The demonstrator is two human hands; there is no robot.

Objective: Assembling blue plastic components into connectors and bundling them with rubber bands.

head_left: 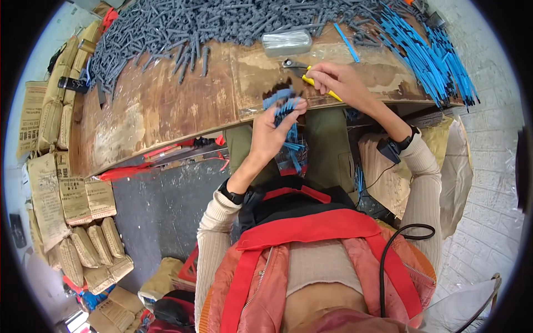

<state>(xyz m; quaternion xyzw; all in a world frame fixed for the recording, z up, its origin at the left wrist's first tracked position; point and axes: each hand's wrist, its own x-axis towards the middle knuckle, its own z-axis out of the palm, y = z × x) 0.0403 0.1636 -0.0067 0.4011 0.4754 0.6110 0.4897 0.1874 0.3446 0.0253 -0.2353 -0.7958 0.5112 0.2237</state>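
The left hand is closed around a bunch of blue strips with dark ends, held at the near edge of the wooden surface, more blue lengths hanging below the fist; the upper ends are blurred. The right hand has its fingers curled at the yellow-handled tool, whose metal head points away from the person; I cannot tell whether it grips the handles or merely touches them. The step in hand looks like steadying the bunch while handling the tool. A next move would seem to call for a firm left hold and fingers clear of the tool's head. A clear box-like object sits just beyond, before heaped grey parts.
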